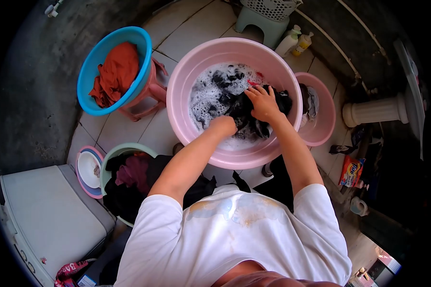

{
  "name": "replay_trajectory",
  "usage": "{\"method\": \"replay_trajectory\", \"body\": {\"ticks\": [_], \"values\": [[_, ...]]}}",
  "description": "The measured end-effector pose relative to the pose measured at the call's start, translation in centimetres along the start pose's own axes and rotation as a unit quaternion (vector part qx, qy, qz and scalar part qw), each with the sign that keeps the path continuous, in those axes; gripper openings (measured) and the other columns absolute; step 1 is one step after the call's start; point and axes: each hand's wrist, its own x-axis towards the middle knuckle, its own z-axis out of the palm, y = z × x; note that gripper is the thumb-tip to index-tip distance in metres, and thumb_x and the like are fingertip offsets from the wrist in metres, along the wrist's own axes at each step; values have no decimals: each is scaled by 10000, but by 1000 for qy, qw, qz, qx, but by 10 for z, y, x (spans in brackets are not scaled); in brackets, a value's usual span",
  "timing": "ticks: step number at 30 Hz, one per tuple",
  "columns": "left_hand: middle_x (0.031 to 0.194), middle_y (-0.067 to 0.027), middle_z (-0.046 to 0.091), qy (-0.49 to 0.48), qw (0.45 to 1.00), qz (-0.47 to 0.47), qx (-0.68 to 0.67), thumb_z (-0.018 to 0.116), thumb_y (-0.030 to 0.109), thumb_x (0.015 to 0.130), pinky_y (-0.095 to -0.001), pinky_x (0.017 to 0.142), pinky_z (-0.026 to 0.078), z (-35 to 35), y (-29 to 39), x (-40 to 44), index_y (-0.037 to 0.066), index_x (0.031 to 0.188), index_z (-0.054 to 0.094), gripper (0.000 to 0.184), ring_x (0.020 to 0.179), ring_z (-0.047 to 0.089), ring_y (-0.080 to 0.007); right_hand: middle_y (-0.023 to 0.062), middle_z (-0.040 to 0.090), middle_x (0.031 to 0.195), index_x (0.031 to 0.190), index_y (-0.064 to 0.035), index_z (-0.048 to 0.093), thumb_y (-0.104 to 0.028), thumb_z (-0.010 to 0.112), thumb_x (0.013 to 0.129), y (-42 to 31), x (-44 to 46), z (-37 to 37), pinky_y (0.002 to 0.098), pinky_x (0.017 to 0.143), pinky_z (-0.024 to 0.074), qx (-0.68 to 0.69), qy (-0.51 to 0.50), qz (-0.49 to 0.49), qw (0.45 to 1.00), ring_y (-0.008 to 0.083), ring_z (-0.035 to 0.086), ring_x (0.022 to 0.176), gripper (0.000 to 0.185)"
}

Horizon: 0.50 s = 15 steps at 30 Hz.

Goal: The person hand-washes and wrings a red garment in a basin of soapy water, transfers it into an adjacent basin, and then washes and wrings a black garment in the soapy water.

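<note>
A large pink basin (179,119) holds sudsy water and dark wet clothes (242,107), with a bit of red cloth (252,82) near the far side. My left hand (223,126) is closed at the near left part of the clothes; its fingertips are hidden, and what it grips cannot be made out fully. On the right side of the pile, my right hand (264,103) rests on the dark cloth with its fingers spread.
A blue basin (84,91) with orange-red cloth stands on a reddish stool at left. A green basin (111,155) of dark clothes sits nearer me. At right are a smaller pink basin (326,115), bottles (288,42) and a detergent bag (352,171).
</note>
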Motion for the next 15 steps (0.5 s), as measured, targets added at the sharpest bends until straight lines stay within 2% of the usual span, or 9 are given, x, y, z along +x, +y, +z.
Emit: {"method": "replay_trajectory", "body": {"ticks": [2, 4, 6, 8, 10, 12, 13, 14, 15], "values": [[1009, -147, 623, 57, 998, 31, -25, 548, 222, 756, -430, 798, 462, -4, -11, 14, 49, 910, 662, 258, 905, 601, -328, 91, 531, 1168, 1215, -126, 492, -137, 648, 651, 1, 6, -7, 498, 1006, 241, -21, -92, 5, 996, 271, 420, 1158, 585], [797, -92, 604, 139, 961, 146, -188, 533, 220, 776, -397, 651, 458, -29, -19, 13, 52, 788, 601, 183, 754, 583, -272, 92, 555, 1115, 1198, -123, 506, -170, 663, 654, 10, 7, -11, 482, 993, 261, 8, -84, 7, 996, 278, 449, 1116, 569], [700, -30, 567, 93, 796, 104, -589, 546, 154, 744, -334, 535, 411, -51, -18, 2, 64, 690, 578, 109, 633, 539, -173, 94, 579, 1062, 1181, -119, 521, -202, 679, 656, 16, 4, -18, 467, 980, 281, 37, -76, 8, 996, 285, 477, 1074, 555], [655, 19, 473, 131, 710, 121, -681, 553, 140, 747, -253, 515, 362, -78, -10, -16, 103, 642, 509, 120, 618, 458, -97, 104, 574, 1069, 1199, -131, 505, -262, 695, 650, 17, 2, -30, 433, 965, 298, 126, -90, 8, 988, 304, 487, 1058, 596], [705, 17, 507, 138, 688, 124, -702, 560, 131, 757, -239, 536, 366, -98, -4, -34, 120, 722, 542, 41, 660, 480, -88, 119, 602, 1015, 1125, -99, 557, -260, 690, 684, 13, -5, -41, 386, 880, 375, 114, -53, -2, 992, 327, 528, 984, 488], [724, 24, 514, 170, 610, 170, -755, 562, 126, 765, -223, 547, 360, -114, 7, -58, 99, 792, 549, 40, 666, 480, -76, 133, 629, 909, 1019, -53, 601, -245, 670, 739, 13, -10, -51, 346, 769, 426, 278, -47, 110, 953, 313, 570, 843, 346], [748, 21, 530, 187, 590, 197, -760, 549, 99, 783, -224, 594, 387, -121, 8, -69, 66, 834, 546, 61, 698, 497, -73, 110, 627, 784, 930, -17, 609, -207, 640, 790, 16, -10, -51, 300, 685, 434, 387, 21, 119, 914, 231, 569, 721, 238], [748, 21, 530, 189, 591, 197, -759, 549, 99, 783, -224, 594, 387, -128, 8, -76, 66, 834, 546, 61, 698, 497, -73, 48, 597, 741, 903, -5, 608, -154, 623, 802, 21, -12, -57, 254, 678, 414, 461, 79, 108, 877, 130, 524, 701, 181], [758, 14, 539, 183, 555, 251, -772, 541, 85, 792, -230, 627, 402, -135, 8, -83, 55, 835, 549, 53, 719, 507, -78, 27, 582, 748, 874, 1, 605, -107, 607, 798, 20, -13, -77, 235, 681, 403, 529, 109, 111, 835, 103, 511, 721, 133]]}}
